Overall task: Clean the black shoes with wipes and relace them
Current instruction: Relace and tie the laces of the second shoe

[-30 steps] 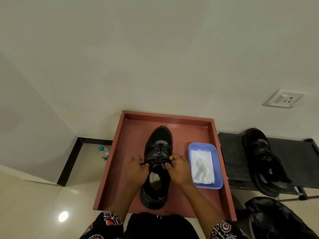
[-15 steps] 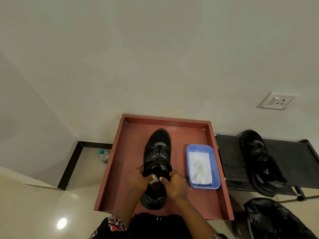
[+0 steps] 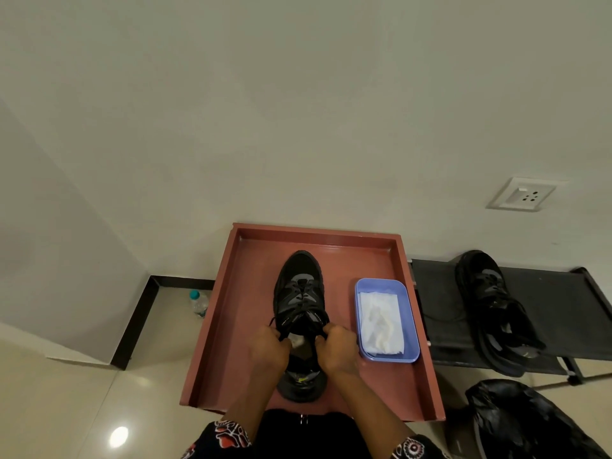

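A black mesh-and-leather shoe [image 3: 299, 299] lies lengthwise in the middle of a shallow reddish-brown tray [image 3: 225, 313] with raised rims, toe toward the far rim, heel near the front edge. Both hands work at the shoe's collar: the left hand [image 3: 270, 347] curls its grip closed on the thin black lace [image 3: 277, 329] at the left side of the tongue, while the right hand [image 3: 337, 347] pinches the lace's other end on the right, knuckles bent, wrists angled inward above the heel. Patterned red-and-white sleeves [image 3: 228, 433] show at the forearms. Just right of the shoe, a rounded rectangular lavender plastic tub [image 3: 359, 293] holds crumpled white wipes [image 3: 381, 321]. Beyond the tray's right rim, the second black shoe [image 3: 490, 303] rests on a dark fabric rack [image 3: 563, 303]. A crinkled black plastic bag [image 3: 523, 422] sits on the glossy tiled floor [image 3: 66, 399], and a small clear bottle [image 3: 198, 303] stands near the tray's left rim.
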